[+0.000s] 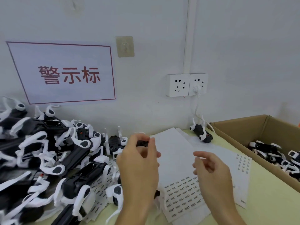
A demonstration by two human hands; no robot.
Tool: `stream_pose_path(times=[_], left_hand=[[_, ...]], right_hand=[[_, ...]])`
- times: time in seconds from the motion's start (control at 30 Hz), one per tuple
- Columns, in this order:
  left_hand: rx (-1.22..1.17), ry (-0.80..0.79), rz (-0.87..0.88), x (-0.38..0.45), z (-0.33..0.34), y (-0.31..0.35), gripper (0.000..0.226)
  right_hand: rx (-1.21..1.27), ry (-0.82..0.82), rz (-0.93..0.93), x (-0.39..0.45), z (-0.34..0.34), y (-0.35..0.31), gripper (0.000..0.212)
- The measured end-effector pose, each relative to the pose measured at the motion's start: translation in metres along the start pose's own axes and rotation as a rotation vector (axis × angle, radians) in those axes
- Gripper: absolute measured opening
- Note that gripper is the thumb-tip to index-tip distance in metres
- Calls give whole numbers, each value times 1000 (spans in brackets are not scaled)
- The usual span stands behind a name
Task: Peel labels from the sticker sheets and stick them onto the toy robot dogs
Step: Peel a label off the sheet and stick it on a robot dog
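- While the left hand (138,159) holds a small black-and-white plastic toy robot dog (142,142) up over the pale yellow-green table (259,200), its fingers curled round the dark body, the right hand (211,169) hovers just beside it with fingers loosely bent; whether a label sits on a fingertip is too blurred to tell.
- Judging from this, the step in hand is the sticking itself: a dog is presented, and the right hand is either bringing a label or about to fetch one.
- White paper sticker sheets (183,192) printed with rows of small labels lie flat on the table under and between both hands; their upper parts look bare, probably already peeled.
- A heap of black-and-white robot dogs (48,151) lies to the left against the wall, one more dog (201,133) lies apart near the wall sockets, and a brown cardboard box (240,127) on the right holds several dogs.
- Next move, as I judge it: press the label onto the dog's body, which calls for a steady left grip, then drop the dog in the box.
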State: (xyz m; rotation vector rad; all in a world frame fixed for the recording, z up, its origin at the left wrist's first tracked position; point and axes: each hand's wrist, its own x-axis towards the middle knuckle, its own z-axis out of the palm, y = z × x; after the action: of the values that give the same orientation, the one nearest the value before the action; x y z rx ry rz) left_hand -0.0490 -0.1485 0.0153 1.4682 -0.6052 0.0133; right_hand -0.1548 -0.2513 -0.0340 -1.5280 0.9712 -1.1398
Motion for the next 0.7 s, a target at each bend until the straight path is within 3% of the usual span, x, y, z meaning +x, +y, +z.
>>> stream_pose_path(times=[0.2, 0.7], left_hand=[[1, 78, -120, 18, -27, -31, 13], [-18, -79, -87, 20, -25, -42, 19]], right_hand=[[126, -284, -14, -15, 59, -34, 25], [187, -343, 9, -31, 52, -22, 30]])
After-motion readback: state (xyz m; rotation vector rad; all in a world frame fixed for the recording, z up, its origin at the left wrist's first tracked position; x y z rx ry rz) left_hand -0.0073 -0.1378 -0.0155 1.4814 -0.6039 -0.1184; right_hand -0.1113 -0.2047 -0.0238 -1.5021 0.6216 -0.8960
